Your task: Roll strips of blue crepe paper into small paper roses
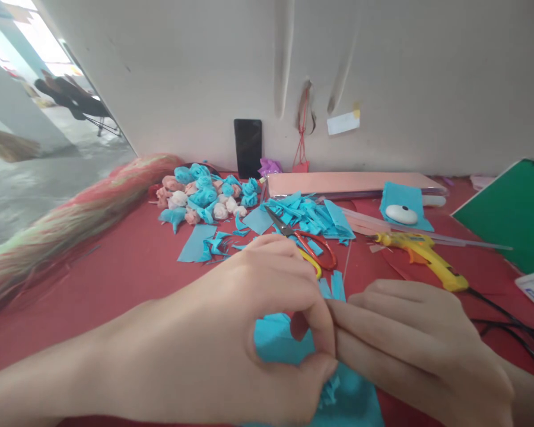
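My left hand is in front of me, its thumb and forefinger curled together in a pinch; whatever is between the tips is hidden. My right hand meets it fingertip to fingertip, its fingers pressed together. Blue crepe paper lies beneath both hands, and a piece shows through the loop of my left fingers. Just beyond my left hand are scissors with a red handle and a yellow handle part. Cut blue strips are heaped behind the scissors.
Blue, pink and white paper flowers are piled at the back left. A black phone leans on the wall. A yellow glue gun with a black cable, a white oval object and a green board are at the right.
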Demonstrator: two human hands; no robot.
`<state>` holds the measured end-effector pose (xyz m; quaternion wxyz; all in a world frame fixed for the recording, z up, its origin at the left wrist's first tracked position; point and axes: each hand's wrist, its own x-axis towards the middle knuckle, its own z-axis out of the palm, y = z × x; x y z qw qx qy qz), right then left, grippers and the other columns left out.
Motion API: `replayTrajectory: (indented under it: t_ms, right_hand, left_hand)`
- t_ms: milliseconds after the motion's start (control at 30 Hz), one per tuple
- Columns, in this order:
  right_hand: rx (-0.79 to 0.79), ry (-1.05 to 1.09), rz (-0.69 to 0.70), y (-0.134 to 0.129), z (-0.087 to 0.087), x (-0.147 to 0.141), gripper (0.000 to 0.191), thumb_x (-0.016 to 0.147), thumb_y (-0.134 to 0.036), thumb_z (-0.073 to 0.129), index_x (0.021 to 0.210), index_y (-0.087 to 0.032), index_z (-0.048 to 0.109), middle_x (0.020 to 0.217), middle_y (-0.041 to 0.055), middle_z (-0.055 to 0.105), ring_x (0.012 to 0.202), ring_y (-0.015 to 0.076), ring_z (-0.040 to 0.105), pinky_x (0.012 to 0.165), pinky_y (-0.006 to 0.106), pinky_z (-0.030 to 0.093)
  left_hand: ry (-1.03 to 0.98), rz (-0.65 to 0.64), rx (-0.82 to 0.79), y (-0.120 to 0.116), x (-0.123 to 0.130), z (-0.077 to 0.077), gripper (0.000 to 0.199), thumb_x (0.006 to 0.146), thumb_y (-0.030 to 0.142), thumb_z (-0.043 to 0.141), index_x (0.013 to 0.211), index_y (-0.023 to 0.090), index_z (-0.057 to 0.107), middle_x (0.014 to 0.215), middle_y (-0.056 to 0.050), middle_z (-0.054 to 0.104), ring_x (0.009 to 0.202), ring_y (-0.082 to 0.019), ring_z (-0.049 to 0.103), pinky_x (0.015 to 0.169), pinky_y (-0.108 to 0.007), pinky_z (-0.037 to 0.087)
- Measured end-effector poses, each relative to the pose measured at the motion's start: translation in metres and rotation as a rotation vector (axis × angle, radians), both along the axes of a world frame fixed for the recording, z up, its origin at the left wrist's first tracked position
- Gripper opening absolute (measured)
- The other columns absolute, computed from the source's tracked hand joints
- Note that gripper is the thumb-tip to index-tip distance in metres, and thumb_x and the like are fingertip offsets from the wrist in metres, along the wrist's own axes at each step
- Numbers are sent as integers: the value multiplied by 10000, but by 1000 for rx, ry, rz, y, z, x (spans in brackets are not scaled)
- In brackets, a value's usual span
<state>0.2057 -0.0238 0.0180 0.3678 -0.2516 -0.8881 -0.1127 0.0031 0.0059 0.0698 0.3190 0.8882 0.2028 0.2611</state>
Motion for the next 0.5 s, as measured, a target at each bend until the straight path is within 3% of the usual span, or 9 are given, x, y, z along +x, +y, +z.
replayTrajectory:
  t_ms: [167, 267, 367, 500]
  right_hand:
    - [16, -66, 56, 3, 4, 3, 276, 1026, -130, 332, 1030, -172, 604, 848, -19, 758, 551, 115, 584, 488, 347, 408]
    - [39, -38, 7, 2, 8, 8, 291, 1037, -142, 319, 1017, -173, 607, 827, 1, 760, 558, 112, 602, 523, 335, 415]
    - [52, -57, -34, 0, 10, 11, 340, 1050, -160, 273, 1020, -196, 610, 798, 6, 761, 614, 121, 659, 565, 333, 430]
    - [55, -2, -76, -1, 8, 7, 365, 1052, -180, 250, 1003, -217, 609, 794, -9, 770, 606, 121, 669, 535, 342, 435]
  left_hand:
    - [-15, 36, 68, 0, -2, -1, 139, 753, 67, 667, 748, 190, 603, 688, 73, 591, 679, -75, 559, 903, -242, 414]
    - [-66, 101, 49, -1, -3, 3, 106, 823, 104, 627, 772, 190, 592, 735, 60, 602, 739, -83, 580, 881, -222, 428]
    - [-105, 51, -33, -2, -6, 7, 86, 849, 127, 601, 777, 174, 603, 753, 37, 598, 744, -93, 576, 807, -204, 463]
    - [-112, -39, -55, -2, -9, 8, 75, 842, 147, 594, 784, 153, 641, 761, 11, 609, 781, -118, 579, 830, -209, 471]
